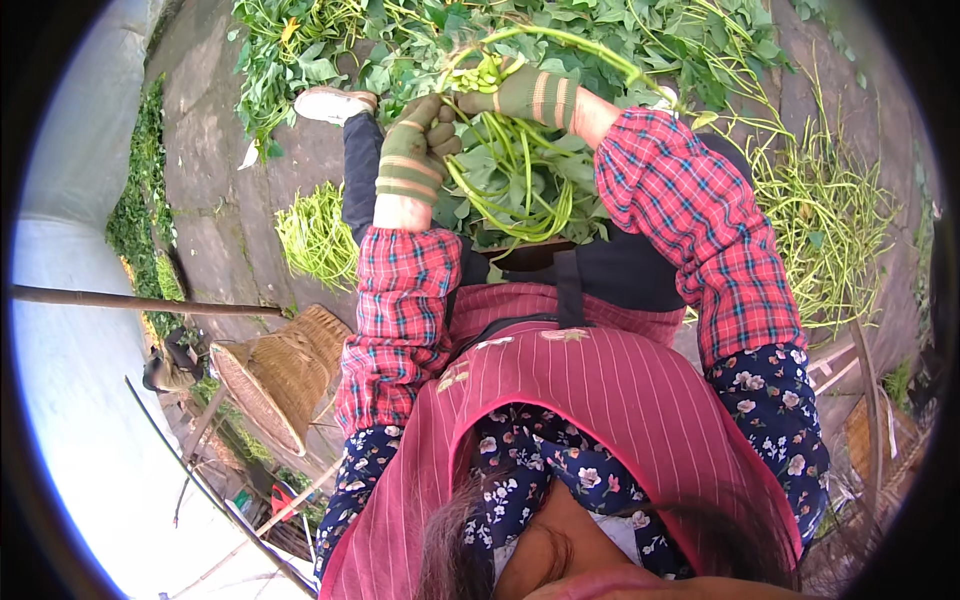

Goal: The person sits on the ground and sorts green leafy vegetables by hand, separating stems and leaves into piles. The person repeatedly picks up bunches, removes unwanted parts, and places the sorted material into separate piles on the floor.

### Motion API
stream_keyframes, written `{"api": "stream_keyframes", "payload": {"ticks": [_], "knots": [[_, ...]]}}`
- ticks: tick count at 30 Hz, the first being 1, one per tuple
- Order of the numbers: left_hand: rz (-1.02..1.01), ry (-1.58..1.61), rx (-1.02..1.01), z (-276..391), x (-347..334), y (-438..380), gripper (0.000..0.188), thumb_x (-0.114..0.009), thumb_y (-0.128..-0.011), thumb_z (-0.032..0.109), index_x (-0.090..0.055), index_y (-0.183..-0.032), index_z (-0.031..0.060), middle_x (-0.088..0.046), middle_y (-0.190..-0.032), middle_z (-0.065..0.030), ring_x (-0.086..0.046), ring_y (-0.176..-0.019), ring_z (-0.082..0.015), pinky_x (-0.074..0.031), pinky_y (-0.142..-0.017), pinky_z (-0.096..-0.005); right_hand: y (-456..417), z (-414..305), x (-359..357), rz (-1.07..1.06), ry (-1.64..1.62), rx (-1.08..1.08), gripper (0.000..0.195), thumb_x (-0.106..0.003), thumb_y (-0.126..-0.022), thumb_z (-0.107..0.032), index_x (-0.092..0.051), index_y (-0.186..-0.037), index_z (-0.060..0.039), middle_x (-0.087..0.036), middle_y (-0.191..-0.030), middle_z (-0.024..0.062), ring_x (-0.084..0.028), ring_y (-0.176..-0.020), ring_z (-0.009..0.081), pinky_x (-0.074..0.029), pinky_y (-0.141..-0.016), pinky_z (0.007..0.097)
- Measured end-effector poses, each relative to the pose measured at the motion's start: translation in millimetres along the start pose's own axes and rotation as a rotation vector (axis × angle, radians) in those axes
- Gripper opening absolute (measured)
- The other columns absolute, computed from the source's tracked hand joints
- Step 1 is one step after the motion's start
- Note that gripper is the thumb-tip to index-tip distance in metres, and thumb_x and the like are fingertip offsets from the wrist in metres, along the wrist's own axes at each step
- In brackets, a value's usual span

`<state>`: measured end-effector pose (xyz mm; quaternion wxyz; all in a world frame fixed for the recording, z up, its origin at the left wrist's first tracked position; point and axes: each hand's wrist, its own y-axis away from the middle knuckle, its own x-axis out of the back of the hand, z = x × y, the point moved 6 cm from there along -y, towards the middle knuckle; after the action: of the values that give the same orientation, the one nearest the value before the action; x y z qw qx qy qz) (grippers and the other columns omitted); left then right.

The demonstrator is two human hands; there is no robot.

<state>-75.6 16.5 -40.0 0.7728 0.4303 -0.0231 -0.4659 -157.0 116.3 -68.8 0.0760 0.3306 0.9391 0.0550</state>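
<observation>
Both my hands wear olive-green knitted gloves with tan stripes and meet over a heap of leafy vines. My right hand (517,96) is closed around a bundle of light-green leaf stems (529,150); their cut ends (484,75) poke out above the fist, and the rest hang in a loop below. My left hand (416,150), its fingers curled, pinches a long green vine (600,52) beside the right fingertips. From there the vine arches over the right wrist and out to the right. Broad green leaves (480,169) lie beneath the hands.
A pile of green stems (319,236) sits on the stone paving (217,217) at left. Stripped vines (825,217) are heaped at right. More leafy vines (405,37) spread ahead. A woven bamboo basket (281,367) lies tilted at lower left, near a wooden pole (142,301). Another person (176,367) is farther off.
</observation>
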Motion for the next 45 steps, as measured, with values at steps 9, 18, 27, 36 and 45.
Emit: {"api": "stream_keyframes", "payload": {"ticks": [9, 18, 27, 36, 45], "knots": [[0.136, -0.223, -0.078, -4, -12, 5, 0.014, -0.052, -0.087, 0.015, -0.05, -0.097, 0.0045, -0.051, -0.072, -0.0043, -0.038, -0.048, -0.0087, -0.032, -0.043, -0.0218, -5, -7, 9, -0.055, 0.525, 0.058, 0.025, -0.062, -0.071, -0.019, -0.061, -0.093, -0.0066, -0.064, -0.08, 0.0094, -0.06, -0.072, 0.0224, -0.047, -0.068, 0.0317], [-0.084, 0.039, -0.043, 18, -5, 11, 0.014, -0.046, -0.091, 0.015, -0.049, -0.095, 0.0016, -0.049, -0.068, -0.0028, -0.029, -0.045, -0.0051, -0.026, -0.042, -0.0197, -23, 15, 42, 0.022, 0.517, -0.167, 0.02, -0.06, -0.078, -0.02, -0.061, -0.096, -0.0103, -0.063, -0.092, 0.0041, -0.057, -0.085, 0.0149, -0.045, -0.078, 0.0262], [-0.039, 0.2, -0.027, 27, -9, -13, 0.014, -0.041, -0.092, 0.012, -0.045, -0.099, 0.001, -0.05, -0.071, -0.0053, -0.029, -0.044, -0.0072, -0.026, -0.042, -0.0213, 4, 10, -26, -0.231, 0.203, 0.011, 0.036, -0.067, -0.067, -0.028, -0.062, -0.095, -0.006, -0.064, -0.083, 0.0062, -0.056, -0.073, 0.0169, -0.046, -0.069, 0.0303], [0.031, -0.097, -0.229, 38, -7, -24, 0.023, -0.05, -0.087, 0.008, -0.052, -0.108, -0.002, -0.06, -0.098, -0.0151, -0.06, -0.078, -0.0233, -0.051, -0.068, -0.0325, -2, 7, -43, -0.189, 0.221, 0.115, 0.032, -0.063, -0.071, -0.033, -0.063, -0.093, -0.0093, -0.063, -0.078, 0.0086, -0.056, -0.069, 0.0193, -0.046, -0.069, 0.0306], [-0.007, -0.79, -0.284, -7, 5, 12, 0.022, -0.054, -0.086, 0.022, -0.058, -0.093, 0.0009, -0.059, -0.072, -0.0021, -0.053, -0.058, -0.0092, -0.045, -0.056, -0.0223, 4, -20, -6, -0.012, 0.562, -0.111, 0.03, -0.052, -0.083, -0.026, -0.054, -0.107, -0.0068, -0.062, -0.1, 0.0049, -0.057, -0.091, 0.0142, -0.044, -0.079, 0.0242]]}}
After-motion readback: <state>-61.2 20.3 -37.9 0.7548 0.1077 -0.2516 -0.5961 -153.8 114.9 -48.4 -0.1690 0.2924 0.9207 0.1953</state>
